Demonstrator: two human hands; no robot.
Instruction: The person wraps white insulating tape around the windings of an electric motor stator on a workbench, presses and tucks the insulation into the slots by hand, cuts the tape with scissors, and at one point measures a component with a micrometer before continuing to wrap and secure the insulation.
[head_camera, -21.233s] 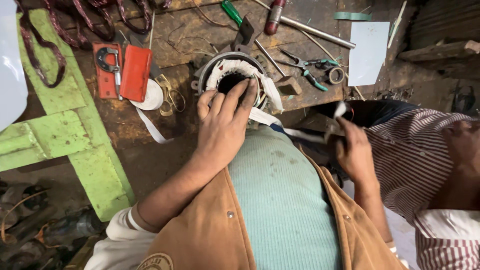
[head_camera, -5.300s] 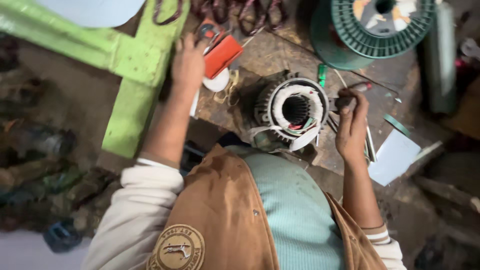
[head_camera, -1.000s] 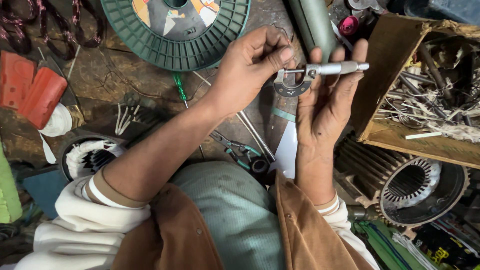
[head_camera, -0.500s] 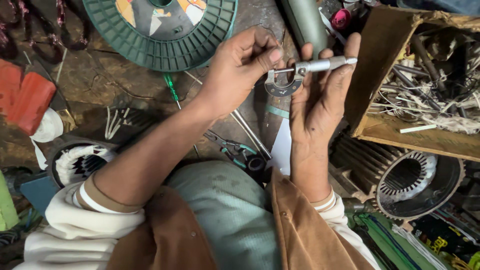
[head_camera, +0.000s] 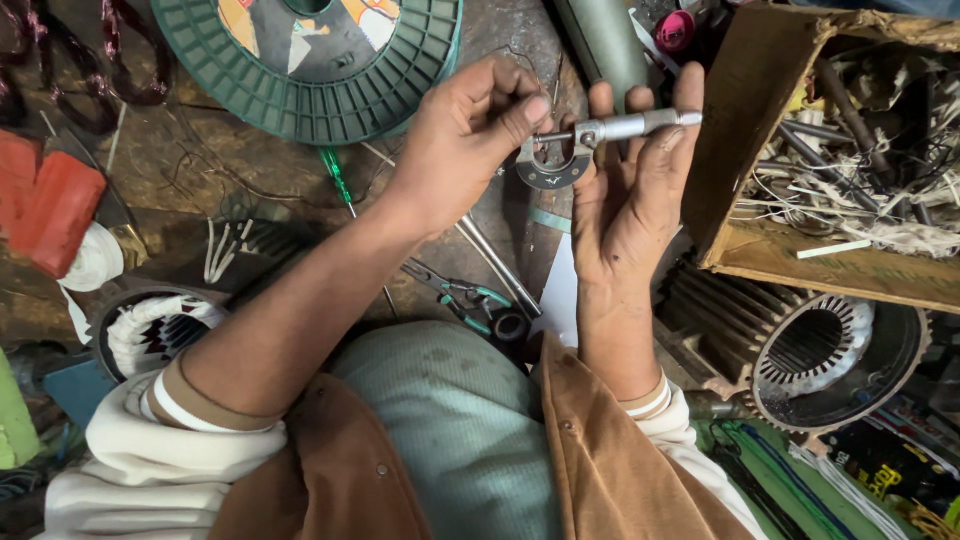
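The micrometer (head_camera: 590, 140) sits between both hands, apparently gripped by each.

- Left hand (head_camera: 470, 135) reaches across from the left, forearm bare, sleeve pushed up, thumb and forefinger pinched together.
- Right hand (head_camera: 630, 190) stands upright just beside it, palm facing it, fingers (head_camera: 688, 95) raised, lightly curled.
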